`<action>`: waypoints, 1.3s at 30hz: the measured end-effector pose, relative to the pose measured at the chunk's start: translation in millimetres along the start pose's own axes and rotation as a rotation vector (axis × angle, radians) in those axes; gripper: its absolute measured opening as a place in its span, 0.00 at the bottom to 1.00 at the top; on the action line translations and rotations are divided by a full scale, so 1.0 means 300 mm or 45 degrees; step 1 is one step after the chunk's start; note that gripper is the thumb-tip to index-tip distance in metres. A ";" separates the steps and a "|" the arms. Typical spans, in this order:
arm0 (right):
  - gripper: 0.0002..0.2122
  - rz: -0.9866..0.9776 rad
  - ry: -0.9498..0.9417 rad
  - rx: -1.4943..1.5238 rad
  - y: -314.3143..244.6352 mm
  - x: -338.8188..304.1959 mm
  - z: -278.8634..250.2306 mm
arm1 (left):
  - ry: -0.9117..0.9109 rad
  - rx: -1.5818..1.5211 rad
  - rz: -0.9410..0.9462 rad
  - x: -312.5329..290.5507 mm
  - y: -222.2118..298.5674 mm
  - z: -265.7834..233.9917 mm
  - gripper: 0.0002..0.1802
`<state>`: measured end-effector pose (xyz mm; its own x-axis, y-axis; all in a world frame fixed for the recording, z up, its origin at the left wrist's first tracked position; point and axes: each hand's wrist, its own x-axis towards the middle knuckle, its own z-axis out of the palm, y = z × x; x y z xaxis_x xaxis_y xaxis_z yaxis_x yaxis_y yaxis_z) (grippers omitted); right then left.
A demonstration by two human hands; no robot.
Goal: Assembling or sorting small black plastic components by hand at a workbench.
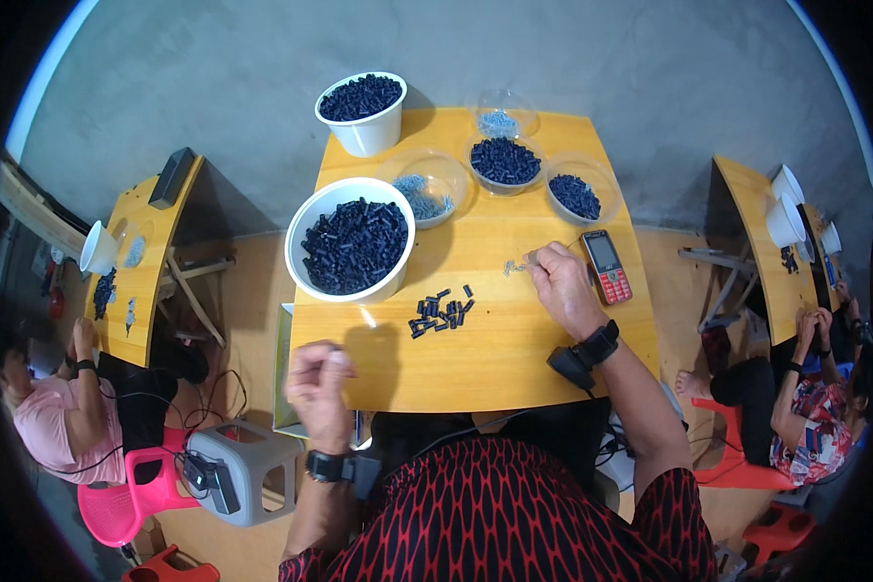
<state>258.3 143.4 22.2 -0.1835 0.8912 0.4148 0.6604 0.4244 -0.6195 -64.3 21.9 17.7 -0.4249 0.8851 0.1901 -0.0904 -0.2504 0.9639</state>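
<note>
My right hand point(565, 289) is over the right half of the table, its fingertips pinched together beside a small heap of silvery screw-like pieces point(514, 267). Whether a piece is between those fingers is too small to tell. Near the table's front left edge, my left hand point(320, 383) is raised with its fingers curled closed; what they hold, if anything, is hidden. Between the hands lies a loose group of short black tubes point(442, 312). Beyond my left hand stands a white bucket point(294, 247) full of the same black tubes.
A second white bucket point(367, 136) stands at the back left. Clear bowls hold silvery pieces point(423, 198) and black parts point(504, 163). A red-and-black keypad phone point(606, 267) lies right of my right hand. People sit at side tables point(155, 242) on both sides.
</note>
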 end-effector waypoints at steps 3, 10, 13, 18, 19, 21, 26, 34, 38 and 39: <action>0.02 -0.016 -0.075 -0.069 0.029 0.027 0.008 | 0.412 0.098 0.149 0.044 -0.023 -0.177 0.05; 0.03 -0.042 -0.231 -0.218 0.052 0.058 0.013 | 0.816 0.155 -0.126 0.031 -0.215 -0.527 0.08; 0.03 -0.018 -0.263 -0.198 0.049 0.067 0.016 | 0.746 0.190 -0.523 -0.004 -0.339 -0.645 0.10; 0.04 0.001 -0.309 -0.218 0.036 0.082 0.006 | 0.676 0.050 -0.738 -0.026 -0.409 -0.652 0.10; 0.04 0.005 -0.328 -0.221 0.036 0.083 0.005 | 0.700 0.093 -0.796 -0.025 -0.408 -0.643 0.09; 0.04 0.018 -0.320 -0.223 0.042 0.081 0.010 | 0.724 0.135 -0.854 -0.021 -0.390 -0.629 0.09; 0.02 0.026 -0.231 -0.197 0.048 0.072 0.011 | 0.746 0.223 -0.683 -0.010 -0.378 -0.690 0.05; 0.05 0.281 -0.199 0.031 -0.015 0.050 -0.037 | 0.663 0.642 0.309 0.008 -0.050 -0.284 0.08; 0.03 0.448 -0.110 0.474 -0.035 -0.040 0.006 | -0.036 0.954 0.569 -0.010 0.058 0.023 0.06; 0.02 0.418 -0.126 0.519 -0.066 -0.069 0.004 | -0.210 0.935 0.655 0.001 0.068 0.101 0.08</action>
<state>248.0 116.8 25.0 -0.0958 0.9900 0.1032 0.3620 0.1312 -0.9229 -39.1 28.9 42.9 -0.1147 0.7924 0.5991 0.6949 -0.3670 0.6185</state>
